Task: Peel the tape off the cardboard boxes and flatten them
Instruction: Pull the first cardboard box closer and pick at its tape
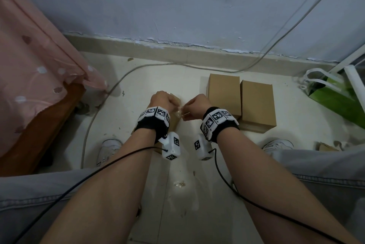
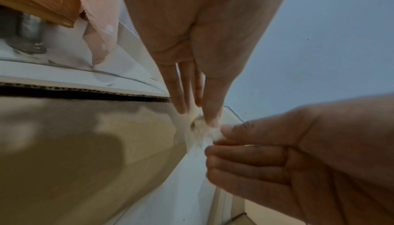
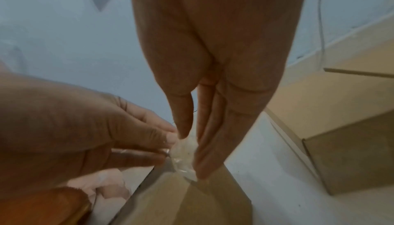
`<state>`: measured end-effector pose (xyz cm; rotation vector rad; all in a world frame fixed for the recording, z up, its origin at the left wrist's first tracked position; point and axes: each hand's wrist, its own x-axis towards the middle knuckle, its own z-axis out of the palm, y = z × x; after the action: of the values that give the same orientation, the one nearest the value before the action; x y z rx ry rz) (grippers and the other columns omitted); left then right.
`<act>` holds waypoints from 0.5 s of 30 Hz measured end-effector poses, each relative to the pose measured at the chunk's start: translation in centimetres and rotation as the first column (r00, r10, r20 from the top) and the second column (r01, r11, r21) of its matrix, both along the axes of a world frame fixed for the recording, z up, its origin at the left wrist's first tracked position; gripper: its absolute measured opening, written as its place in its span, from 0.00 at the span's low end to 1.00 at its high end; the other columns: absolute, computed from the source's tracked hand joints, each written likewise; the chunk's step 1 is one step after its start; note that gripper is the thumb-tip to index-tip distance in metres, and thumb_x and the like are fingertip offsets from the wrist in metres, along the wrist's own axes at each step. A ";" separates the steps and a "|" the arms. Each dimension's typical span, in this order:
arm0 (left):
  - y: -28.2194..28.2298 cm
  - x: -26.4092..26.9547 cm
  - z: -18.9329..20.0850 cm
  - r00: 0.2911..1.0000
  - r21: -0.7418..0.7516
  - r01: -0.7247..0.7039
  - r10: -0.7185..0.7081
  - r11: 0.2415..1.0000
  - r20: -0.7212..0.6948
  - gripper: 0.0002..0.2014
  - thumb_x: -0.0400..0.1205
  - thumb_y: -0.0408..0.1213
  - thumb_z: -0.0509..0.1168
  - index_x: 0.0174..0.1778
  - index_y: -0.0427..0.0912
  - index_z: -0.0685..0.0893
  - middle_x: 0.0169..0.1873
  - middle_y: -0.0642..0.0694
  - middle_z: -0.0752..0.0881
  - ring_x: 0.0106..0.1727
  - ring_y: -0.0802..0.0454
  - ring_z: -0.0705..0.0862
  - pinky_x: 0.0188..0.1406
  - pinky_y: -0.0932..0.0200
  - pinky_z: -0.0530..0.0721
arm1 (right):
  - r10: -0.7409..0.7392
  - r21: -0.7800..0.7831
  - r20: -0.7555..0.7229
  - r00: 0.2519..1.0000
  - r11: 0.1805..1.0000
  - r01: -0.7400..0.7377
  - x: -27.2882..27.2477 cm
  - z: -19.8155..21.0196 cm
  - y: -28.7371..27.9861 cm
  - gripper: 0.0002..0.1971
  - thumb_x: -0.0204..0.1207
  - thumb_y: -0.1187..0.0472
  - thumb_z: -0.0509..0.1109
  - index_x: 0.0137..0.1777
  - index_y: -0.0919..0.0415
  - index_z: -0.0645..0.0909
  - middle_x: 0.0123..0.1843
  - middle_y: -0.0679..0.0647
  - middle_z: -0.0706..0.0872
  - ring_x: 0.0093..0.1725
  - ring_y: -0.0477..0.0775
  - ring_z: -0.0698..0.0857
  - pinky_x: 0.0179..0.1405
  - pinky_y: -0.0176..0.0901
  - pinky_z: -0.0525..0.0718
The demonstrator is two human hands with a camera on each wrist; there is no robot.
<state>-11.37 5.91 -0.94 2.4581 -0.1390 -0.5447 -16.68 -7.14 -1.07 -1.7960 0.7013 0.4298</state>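
Clear, crumpled tape (image 1: 180, 112) sits between both hands, just above the right edge of a brown cardboard box (image 2: 85, 152) on the floor (image 1: 193, 194). The left hand (image 1: 163, 101) pinches the wad with its thumb and fingers; in the left wrist view the fingertips (image 2: 211, 117) close on the whitish lump (image 2: 199, 134). The right hand (image 1: 197, 103) pinches the same wad from the other side, thumb (image 3: 183, 122) against fingers, with the film (image 3: 184, 157) caught between them. Both grips are therefore pressed together on the tape, not spread.

The box under the left hand lies low; its corrugated edge (image 2: 85, 90) shows in the left wrist view. Whether the tape is attached to the box cannot be told.

2 more cardboard boxes (image 1: 224, 95) (image 1: 257, 103) stand closed, touching side by side, to the right of the hands near the wall (image 1: 197, 6). A small scrap of clear tape (image 1: 179, 184) lies on the floor between the person's knees.

Other items:
- Pink cloth (image 1: 33, 61) hanging over a wooden bed frame (image 1: 39, 135), at left.
- A grey cable (image 1: 94, 117) running along the floor and up the wall.
- A green bag (image 1: 335, 97) at far right.
- A white shoe (image 1: 108, 149) beside each knee.
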 end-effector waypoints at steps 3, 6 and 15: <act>1.0 0.6 -0.3 0.995 -0.058 0.020 -0.026 0.998 -0.101 0.10 0.74 0.34 0.78 0.51 0.43 0.93 0.51 0.52 0.89 0.58 0.54 0.82 0.51 0.68 0.73 | -0.029 0.093 0.027 0.999 0.995 0.027 -0.6 0.5 -0.2 0.05 0.72 0.79 0.75 0.47 0.80 0.85 0.46 0.76 0.89 0.40 0.66 0.90 0.52 0.59 0.91; 1.7 0.8 -0.6 0.990 -0.153 -0.016 -0.005 0.988 -0.140 0.11 0.75 0.37 0.77 0.53 0.42 0.92 0.55 0.48 0.90 0.61 0.52 0.83 0.55 0.66 0.73 | -0.037 0.117 0.041 0.998 0.993 0.032 -0.6 0.6 -0.4 0.06 0.72 0.78 0.75 0.48 0.80 0.84 0.44 0.75 0.89 0.35 0.62 0.89 0.49 0.55 0.92; 1.8 0.9 -1.3 0.984 -0.245 -0.167 0.147 0.955 -0.096 0.07 0.69 0.34 0.82 0.34 0.48 0.91 0.45 0.45 0.92 0.39 0.51 0.91 0.56 0.53 0.88 | -0.053 -0.038 -0.178 0.983 0.998 0.047 -3.4 -4.1 -2.3 0.03 0.69 0.74 0.76 0.40 0.69 0.85 0.39 0.65 0.90 0.39 0.63 0.92 0.45 0.53 0.92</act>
<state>-10.42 7.72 -2.19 2.1751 0.0183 -0.5171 -20.12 -9.49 -5.19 -1.7818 0.8817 0.5529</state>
